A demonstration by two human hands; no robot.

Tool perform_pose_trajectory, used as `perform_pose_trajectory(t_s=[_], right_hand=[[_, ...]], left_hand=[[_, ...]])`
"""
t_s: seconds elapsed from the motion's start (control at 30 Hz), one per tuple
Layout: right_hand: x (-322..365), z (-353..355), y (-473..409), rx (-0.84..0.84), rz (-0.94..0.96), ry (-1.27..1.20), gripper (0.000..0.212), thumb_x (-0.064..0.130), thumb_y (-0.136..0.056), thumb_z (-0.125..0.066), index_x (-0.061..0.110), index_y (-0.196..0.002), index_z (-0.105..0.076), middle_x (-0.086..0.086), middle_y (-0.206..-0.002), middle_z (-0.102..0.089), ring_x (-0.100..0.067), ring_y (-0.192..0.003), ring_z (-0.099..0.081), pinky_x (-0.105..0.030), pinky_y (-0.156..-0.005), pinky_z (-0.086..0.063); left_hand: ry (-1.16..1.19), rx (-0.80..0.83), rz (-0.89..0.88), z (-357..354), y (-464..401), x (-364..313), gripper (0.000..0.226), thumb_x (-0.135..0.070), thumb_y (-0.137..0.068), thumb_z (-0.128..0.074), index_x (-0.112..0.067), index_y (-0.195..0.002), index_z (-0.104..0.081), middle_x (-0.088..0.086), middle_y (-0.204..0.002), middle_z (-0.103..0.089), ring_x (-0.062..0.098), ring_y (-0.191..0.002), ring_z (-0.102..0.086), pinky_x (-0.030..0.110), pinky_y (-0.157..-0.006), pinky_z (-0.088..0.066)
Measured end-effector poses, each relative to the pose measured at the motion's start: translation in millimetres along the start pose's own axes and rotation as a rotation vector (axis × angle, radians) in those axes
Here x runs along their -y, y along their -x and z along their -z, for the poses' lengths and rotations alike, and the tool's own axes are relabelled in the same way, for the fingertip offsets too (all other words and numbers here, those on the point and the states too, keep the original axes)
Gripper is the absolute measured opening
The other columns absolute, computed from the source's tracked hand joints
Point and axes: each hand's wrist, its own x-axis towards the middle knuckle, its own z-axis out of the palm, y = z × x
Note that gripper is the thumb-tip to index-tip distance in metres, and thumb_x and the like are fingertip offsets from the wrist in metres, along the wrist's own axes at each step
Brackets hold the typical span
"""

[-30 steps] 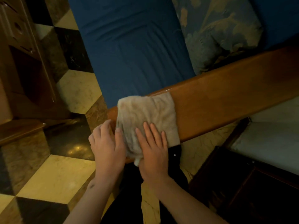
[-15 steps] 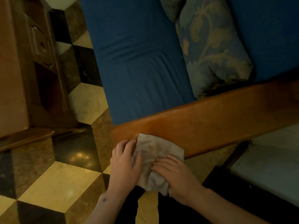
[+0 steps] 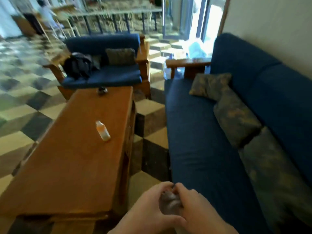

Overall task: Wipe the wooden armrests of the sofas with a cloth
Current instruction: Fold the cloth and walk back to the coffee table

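My left hand (image 3: 148, 208) and my right hand (image 3: 200, 210) are together at the bottom of the view, both closed around the bunched grey cloth (image 3: 170, 204). They hover over the front end of the long blue sofa (image 3: 199, 141). That sofa's far wooden armrest (image 3: 187, 62) shows at its other end. A second blue sofa (image 3: 104, 68) stands across the room with wooden armrests, one on its right (image 3: 143, 59) and one on its left (image 3: 52, 66). The armrest nearest me is out of view.
A long wooden coffee table (image 3: 70, 157) stands left of the blue sofa, with a small bottle (image 3: 103, 130) lying on it and a dark object (image 3: 101, 90) at its far end. Patterned cushions (image 3: 234, 119) line the sofa. A dark bag (image 3: 79, 65) lies on the far sofa. Checkered floor runs between.
The view has swung up from the near armrest to the room. Both hands lifted the cloth off the armrest and bunched it between them.
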Motion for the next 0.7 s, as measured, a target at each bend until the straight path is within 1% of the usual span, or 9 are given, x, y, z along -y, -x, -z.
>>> perform_pose_trajectory(t_s=[0.07,0.13,0.23,0.33,0.37,0.43,0.53,0.63,0.7], right_hand=[[61,32,-1,-0.119,0.074,-0.051,0.026,0.036,-0.088,-0.065,0.05,-0.097,-0.046,0.013,-0.094,-0.065,-0.002,-0.087,-0.065,-0.025,-0.081,-0.054],[108,61,1,-0.204,0.17,-0.127,0.019,0.03,-0.092,-0.06,0.046,-0.101,-0.056,0.013,-0.094,-0.071,-0.002,-0.084,-0.068,-0.025,-0.077,-0.058],[166,104,-8,-0.326,0.278,-0.156,0.017,0.028,-0.095,-0.06,0.04,-0.107,-0.064,0.012,-0.096,-0.073,-0.002,-0.084,-0.07,-0.027,-0.079,-0.061],[220,154,-26,-0.433,0.356,-0.133,0.016,0.027,-0.099,-0.059,0.037,-0.11,-0.064,0.008,-0.099,-0.069,-0.007,-0.088,-0.07,-0.028,-0.082,-0.06],[231,166,-29,-0.46,0.377,-0.111,0.013,0.026,-0.099,-0.06,0.037,-0.105,-0.063,0.008,-0.096,-0.068,-0.007,-0.086,-0.069,-0.026,-0.08,-0.059],[259,197,-41,-0.501,0.432,-0.062,0.014,0.023,-0.098,-0.061,0.037,-0.096,-0.061,0.008,-0.091,-0.067,-0.007,-0.083,-0.068,-0.025,-0.076,-0.058],[295,248,-65,-0.545,0.539,0.032,0.013,0.022,-0.098,-0.061,0.034,-0.094,-0.063,0.007,-0.089,-0.068,-0.009,-0.082,-0.068,-0.024,-0.074,-0.057],[326,309,-99,-0.573,0.638,0.119,0.024,0.023,-0.1,-0.06,0.039,-0.084,-0.052,0.012,-0.085,-0.06,-0.008,-0.083,-0.063,-0.018,-0.075,-0.051],[339,347,-124,-0.594,0.683,0.155,0.027,0.026,-0.1,-0.061,0.041,-0.082,-0.049,0.014,-0.081,-0.058,-0.004,-0.077,-0.061,-0.013,-0.064,-0.045]], left_hand=[[-0.18,-0.097,-0.117,64,16,-9,0.078,-0.06,-0.071,-0.08,-0.065,-0.135,-0.034,-0.033,-0.134,-0.048,-0.012,-0.125,-0.046,0.028,-0.11,-0.042],[-0.4,-0.258,-0.226,110,20,-17,0.084,-0.048,-0.079,-0.076,-0.057,-0.147,-0.025,-0.03,-0.14,-0.042,-0.008,-0.129,-0.039,0.03,-0.113,-0.037],[-0.484,-0.461,-0.343,165,18,-34,0.09,-0.038,-0.083,-0.076,-0.05,-0.152,-0.02,-0.026,-0.144,-0.038,-0.005,-0.129,-0.037,0.029,-0.113,-0.036],[-0.446,-0.553,-0.476,218,9,-54,0.091,-0.048,-0.077,-0.078,-0.066,-0.141,-0.016,-0.042,-0.136,-0.031,-0.014,-0.126,-0.034,0.023,-0.106,-0.037],[-0.386,-0.568,-0.493,229,6,-61,0.089,-0.052,-0.074,-0.078,-0.071,-0.136,-0.018,-0.044,-0.133,-0.031,-0.016,-0.124,-0.036,0.021,-0.103,-0.038],[-0.277,-0.645,-0.517,263,-5,-76,0.081,-0.049,-0.074,-0.08,-0.074,-0.128,-0.025,-0.042,-0.129,-0.039,-0.015,-0.121,-0.043,0.02,-0.1,-0.044],[-0.285,-0.76,-0.536,322,-27,-100,0.073,-0.038,-0.079,-0.082,-0.069,-0.124,-0.034,-0.034,-0.126,-0.049,-0.014,-0.118,-0.048,0.016,-0.098,-0.047],[-0.324,-0.779,-0.574,381,-56,-131,0.061,-0.037,-0.083,-0.078,-0.064,-0.124,-0.042,-0.034,-0.123,-0.053,-0.015,-0.116,-0.05,0.012,-0.095,-0.048],[-0.316,-0.775,-0.596,413,-76,-148,0.054,-0.036,-0.086,-0.076,-0.055,-0.129,-0.048,-0.029,-0.122,-0.057,-0.01,-0.115,-0.054,0.015,-0.096,-0.049]])
